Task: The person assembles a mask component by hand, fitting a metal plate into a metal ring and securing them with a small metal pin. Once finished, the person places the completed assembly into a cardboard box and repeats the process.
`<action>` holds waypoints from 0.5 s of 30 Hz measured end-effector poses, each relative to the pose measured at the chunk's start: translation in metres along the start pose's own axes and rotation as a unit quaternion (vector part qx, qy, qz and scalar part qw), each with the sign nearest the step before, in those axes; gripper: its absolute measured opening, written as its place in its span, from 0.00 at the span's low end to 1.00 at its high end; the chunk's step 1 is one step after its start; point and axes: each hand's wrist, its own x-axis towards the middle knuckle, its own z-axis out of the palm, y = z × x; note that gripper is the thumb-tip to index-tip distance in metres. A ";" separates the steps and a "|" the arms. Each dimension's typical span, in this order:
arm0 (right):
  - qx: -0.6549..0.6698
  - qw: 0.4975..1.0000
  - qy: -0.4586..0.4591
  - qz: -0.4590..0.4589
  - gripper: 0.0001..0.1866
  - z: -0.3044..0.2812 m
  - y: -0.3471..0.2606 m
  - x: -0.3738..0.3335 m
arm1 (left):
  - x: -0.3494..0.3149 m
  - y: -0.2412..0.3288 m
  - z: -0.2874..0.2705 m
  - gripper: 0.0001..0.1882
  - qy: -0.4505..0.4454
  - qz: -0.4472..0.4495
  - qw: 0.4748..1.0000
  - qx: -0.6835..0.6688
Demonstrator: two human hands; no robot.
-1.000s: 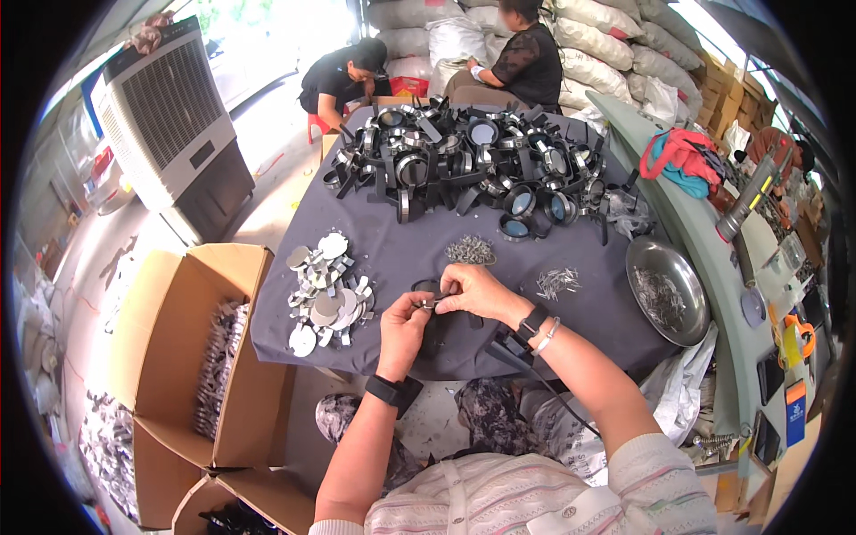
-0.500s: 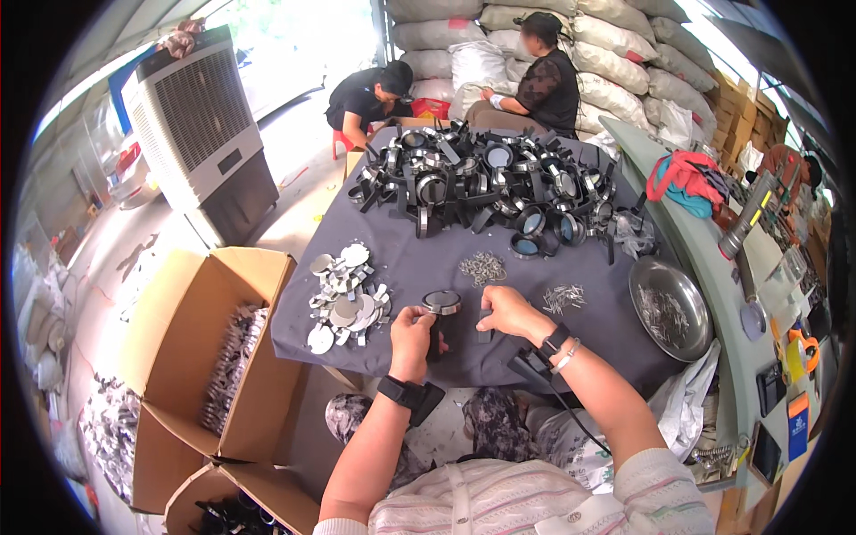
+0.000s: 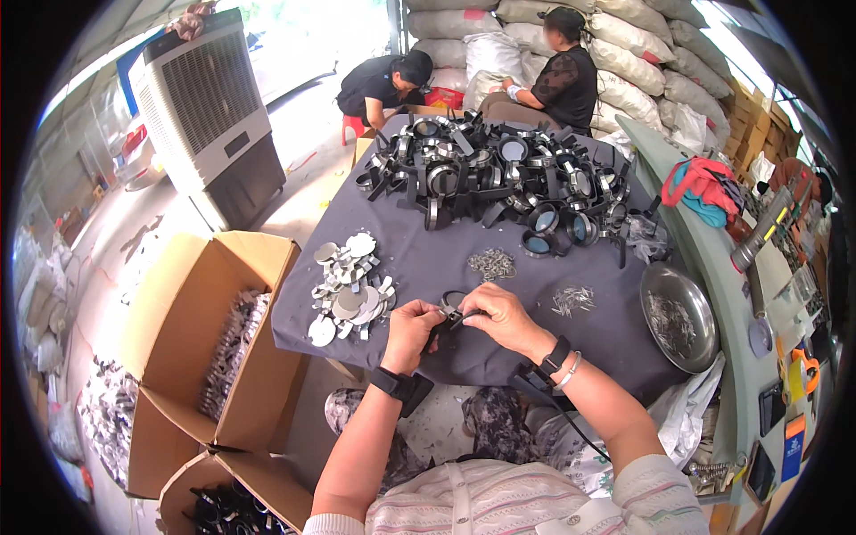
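Left hand: fingers were closed on a round black-and-silver metal ring above the grey fabric-covered counter, near its front edge. Right hand: fingers pinched a narrow black strip.

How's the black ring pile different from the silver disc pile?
Size: the black ring pile spreads wide; the silver disc pile is much smaller.
Colour: the black ring pile is mostly black with shiny bands; the silver disc pile is pale silver.
Place: the black ring pile is at the far side, the silver disc pile nearer, at left.
Both lie jumbled on the dark tablecloth.
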 end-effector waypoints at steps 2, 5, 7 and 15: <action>-0.001 0.999 0.016 -0.032 0.11 0.007 0.001 0.005 | 0.000 0.001 -0.001 0.04 0.003 0.020 1.000 0.024; 0.031 0.999 0.016 0.004 0.13 0.012 -0.002 0.011 | 0.002 0.001 -0.002 0.05 0.019 0.028 0.999 0.039; -0.031 0.999 -0.015 -0.022 0.12 0.012 0.000 0.016 | 0.004 -0.003 -0.003 0.04 0.023 0.049 0.997 0.054; -0.045 0.995 -0.076 -0.052 0.12 0.010 0.011 0.032 | -0.004 -0.025 -0.007 0.10 0.067 0.336 0.880 0.328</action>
